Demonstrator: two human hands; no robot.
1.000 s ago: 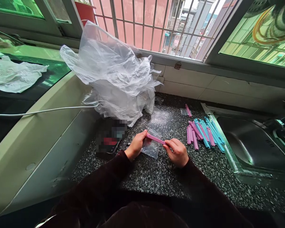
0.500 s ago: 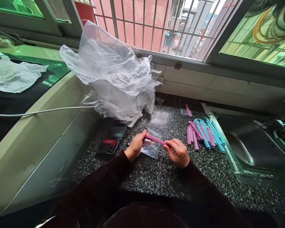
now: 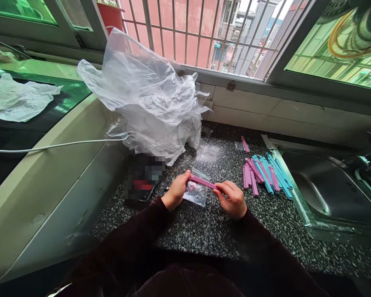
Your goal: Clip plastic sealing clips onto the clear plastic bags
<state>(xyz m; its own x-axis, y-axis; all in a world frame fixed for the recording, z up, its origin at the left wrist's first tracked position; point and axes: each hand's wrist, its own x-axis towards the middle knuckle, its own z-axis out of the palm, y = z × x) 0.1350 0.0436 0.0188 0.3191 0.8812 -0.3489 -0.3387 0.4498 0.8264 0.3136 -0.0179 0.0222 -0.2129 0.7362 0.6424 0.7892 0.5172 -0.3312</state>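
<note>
A pink bag clip (image 3: 203, 182) is held between my two hands, slanting down to the right over a small clear plastic bag (image 3: 197, 195). My left hand (image 3: 177, 191) is closed around the clip's left end, thumb on top. At the other end, my right hand (image 3: 233, 201) pinches the tip between thumb and fingers. The bag shows above and below the clip; whether it is caught inside the clip I cannot tell. To the right lies a pile of pink bag clips (image 3: 255, 183) and blue bag clips (image 3: 280, 173).
A big crumpled clear plastic bag (image 3: 154, 95) stands at the back left. Below it a phone-like dark object (image 3: 145, 181) is partly blurred out. A steel sink (image 3: 324, 185) borders the speckled counter (image 3: 204, 235) on the right. One pink clip (image 3: 245, 144) lies near the wall.
</note>
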